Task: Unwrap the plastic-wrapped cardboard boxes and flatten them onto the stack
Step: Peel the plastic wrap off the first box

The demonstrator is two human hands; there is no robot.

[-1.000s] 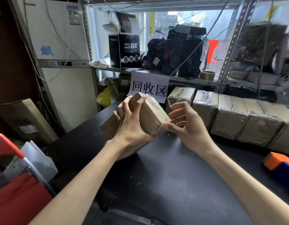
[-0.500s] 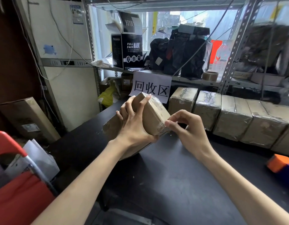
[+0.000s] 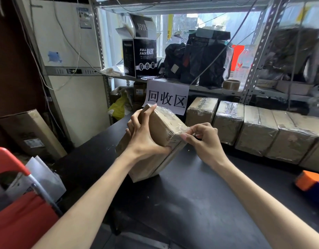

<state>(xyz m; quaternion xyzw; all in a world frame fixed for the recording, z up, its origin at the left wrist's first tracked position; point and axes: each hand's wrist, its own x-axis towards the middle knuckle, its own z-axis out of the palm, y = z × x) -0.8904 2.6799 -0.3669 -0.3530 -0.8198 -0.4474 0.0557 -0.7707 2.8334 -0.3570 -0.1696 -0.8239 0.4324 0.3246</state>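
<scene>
A plastic-wrapped cardboard box point(image 3: 160, 130) is held tilted above the black desk point(image 3: 200, 203), its lower end seemingly resting on what appears to be flattened cardboard point(image 3: 148, 169) lying on the desk, though that contact is covered by the left wrist. The box is clasped by the left hand point(image 3: 144, 139), with fingers spread over the near-left face and the thumb pressed beneath the near corner. The right hand point(image 3: 203, 141) is closed in a pinch at the box's right corner, where a fold of clear plastic film point(image 3: 186, 131) seems to be caught between thumb and fingertips; whether the film has been torn free there cannot be made out. The long axis of the box runs from the near-left, low, to the far-right, high, so the wrap to be peeled lies directly against the right hand, which is the nearer one for the pull, and a draw away to the right is judged to be called for. Further wrapped boxes point(image 3: 259, 130) are lined up behind, along the shelf point(image 3: 252, 72), well apart from both hands. The box's underside and far face are hidden.
</scene>
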